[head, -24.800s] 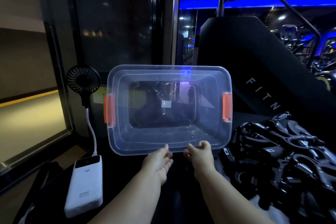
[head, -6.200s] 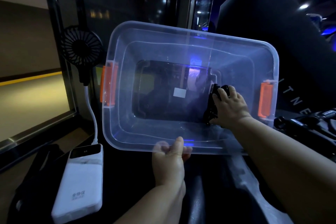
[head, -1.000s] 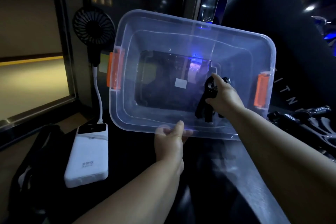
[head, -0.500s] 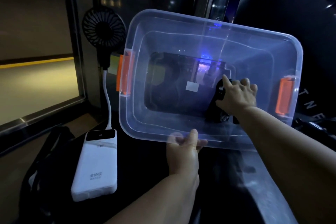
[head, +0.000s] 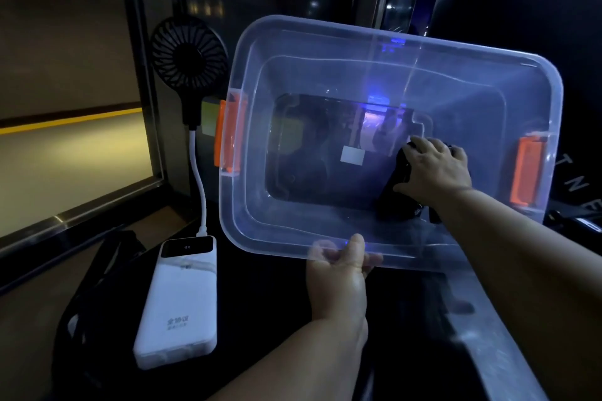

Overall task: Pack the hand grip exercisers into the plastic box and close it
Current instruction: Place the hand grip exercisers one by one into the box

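Clear plastic box [head: 325, 32]: left hand [head: 338, 265] pinches its near rim. Right hand [head: 435, 169], fingers curled, holds black hand grip exerciser [head: 395, 197] directly beneath it at the floor's right end, long axis near-far.

- Dim overall, blue glow from the far right, warm yellow on the left
- Glints on the clear box [head: 384, 45]
- Wide-angle bending at edges, soft grainy detail
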The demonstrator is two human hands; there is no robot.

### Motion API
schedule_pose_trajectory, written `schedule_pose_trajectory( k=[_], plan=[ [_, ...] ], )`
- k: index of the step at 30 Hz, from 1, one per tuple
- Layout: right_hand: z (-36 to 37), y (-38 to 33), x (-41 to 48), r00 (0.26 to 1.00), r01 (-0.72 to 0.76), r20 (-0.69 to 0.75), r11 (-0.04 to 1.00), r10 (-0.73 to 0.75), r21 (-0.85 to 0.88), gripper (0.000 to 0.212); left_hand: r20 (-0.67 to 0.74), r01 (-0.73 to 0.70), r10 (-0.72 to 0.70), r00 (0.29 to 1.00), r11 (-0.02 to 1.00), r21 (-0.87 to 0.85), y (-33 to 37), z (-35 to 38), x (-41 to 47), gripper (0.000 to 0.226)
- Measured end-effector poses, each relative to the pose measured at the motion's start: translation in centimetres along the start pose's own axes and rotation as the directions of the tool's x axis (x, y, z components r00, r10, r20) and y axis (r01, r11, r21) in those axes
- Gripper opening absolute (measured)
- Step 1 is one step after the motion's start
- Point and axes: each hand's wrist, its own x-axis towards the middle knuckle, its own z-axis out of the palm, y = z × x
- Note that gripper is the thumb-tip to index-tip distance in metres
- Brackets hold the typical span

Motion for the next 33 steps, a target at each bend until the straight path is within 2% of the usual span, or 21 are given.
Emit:
schedule_pose_trajectory(
  k=[5, 11, 28, 33],
  plan=[
    [0.1, -0.1, -0.2, 1.0, -0.01, 0.021, 1.0, 0.011, -0.03, 0.085, -0.002, 0.005, -0.005, 1.0, 1.0, 0.007, 0.0, 0.1, -0.1, 0.018],
    [0.3, -1.2, -0.3, 0.997, -0.014, 0.071, 0.984, 0.027, -0.18, 0.112, -0.012, 0.008, -0.009, 1.0, 1.0, -0.017, 0.0, 0.1, -0.1, 0.02],
    [0.3, -1.4, -0.4, 0.997, -0.027, 0.072, 0.981, 0.041, -0.193, 0.106, -0.014, 0.01, -0.01, 1.0, 1.0, -0.001, 0.1, 0.2, -0.2, 0.02],
    [0.6, -1.1, -0.7, 0.998, -0.033, 0.05, 0.98, 0.043, -0.197, 0.112, -0.013, 0.013, -0.013, 1.0, 1.0, 0.009, 0.0, 0.2, -0.3, 0.02]
  ],
)
